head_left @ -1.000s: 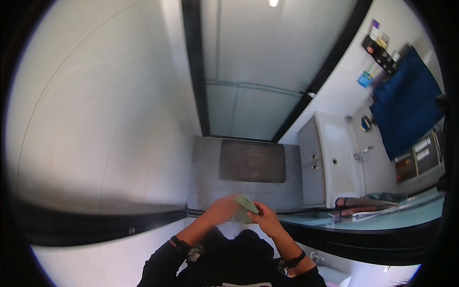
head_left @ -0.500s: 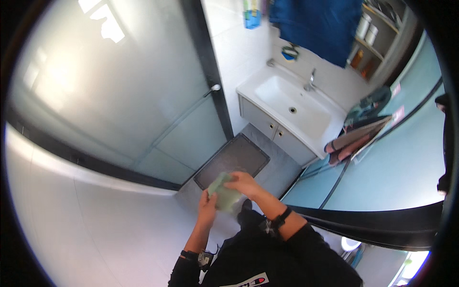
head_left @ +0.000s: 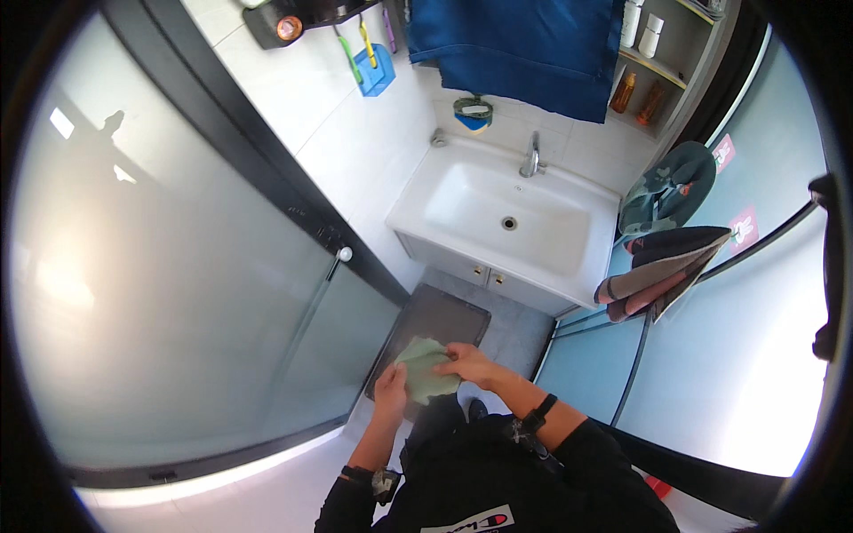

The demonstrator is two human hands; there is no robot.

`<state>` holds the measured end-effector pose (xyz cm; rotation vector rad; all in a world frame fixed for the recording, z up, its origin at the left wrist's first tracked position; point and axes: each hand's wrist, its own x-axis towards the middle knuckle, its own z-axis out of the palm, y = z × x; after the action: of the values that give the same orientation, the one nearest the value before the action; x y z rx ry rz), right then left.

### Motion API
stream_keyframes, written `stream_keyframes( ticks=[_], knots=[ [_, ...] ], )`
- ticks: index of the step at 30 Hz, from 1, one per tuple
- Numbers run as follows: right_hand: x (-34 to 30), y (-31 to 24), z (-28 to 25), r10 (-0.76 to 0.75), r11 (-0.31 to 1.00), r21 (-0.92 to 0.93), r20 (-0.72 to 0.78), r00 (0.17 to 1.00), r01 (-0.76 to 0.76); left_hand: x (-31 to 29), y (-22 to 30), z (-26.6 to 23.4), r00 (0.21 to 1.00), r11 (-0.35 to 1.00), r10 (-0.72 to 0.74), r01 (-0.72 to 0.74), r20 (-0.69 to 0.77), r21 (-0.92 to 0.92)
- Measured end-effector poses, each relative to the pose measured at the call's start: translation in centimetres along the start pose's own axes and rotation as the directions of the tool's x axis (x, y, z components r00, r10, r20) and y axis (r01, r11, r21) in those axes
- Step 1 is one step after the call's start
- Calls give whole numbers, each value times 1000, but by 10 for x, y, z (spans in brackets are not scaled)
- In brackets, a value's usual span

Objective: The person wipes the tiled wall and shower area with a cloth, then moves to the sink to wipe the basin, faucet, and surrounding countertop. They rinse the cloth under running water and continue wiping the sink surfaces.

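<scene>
Between my hands, in front of my body, is a light green cloth (head_left: 428, 377), loosely folded with uneven edges. My left hand (head_left: 392, 388) pinches its left edge. On the opposite side my right hand (head_left: 465, 362) grips it, with the thumb over the top. The cloth hangs above a dark floor mat (head_left: 453, 313). Farther ahead stands a white washbasin (head_left: 462, 200) with a chrome faucet (head_left: 531, 158), on a grey cabinet (head_left: 450, 260). Neither hand touches the basin.
A frosted glass door (head_left: 204, 293) in a dark frame fills the left. Above the basin hangs a blue cloth (head_left: 524, 58), beside a shelf (head_left: 665, 71) with bottles. On the right, a cap (head_left: 668, 188) and folded towels (head_left: 662, 271) hang from a glass panel (head_left: 711, 346).
My view has shifted toward the basin and left, bringing more of the wall into sight. The cloth is spread a little wider, and both hands still hold it.
</scene>
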<state>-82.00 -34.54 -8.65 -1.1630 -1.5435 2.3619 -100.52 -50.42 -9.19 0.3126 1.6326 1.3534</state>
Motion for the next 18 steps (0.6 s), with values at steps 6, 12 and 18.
stream_keyframes(
  ticks=[6,12,18],
  knots=[
    [21,-22,-74,2,968,239,-328,945,82,127,60,67,927,958,-62,-49,370,283],
    [13,-47,-110,40,878,430,-505,862,211,216,78,136,786,912,-205,-63,583,406],
    [28,-72,-135,-158,899,222,-637,755,376,248,109,216,614,914,-401,217,680,343]
  ],
)
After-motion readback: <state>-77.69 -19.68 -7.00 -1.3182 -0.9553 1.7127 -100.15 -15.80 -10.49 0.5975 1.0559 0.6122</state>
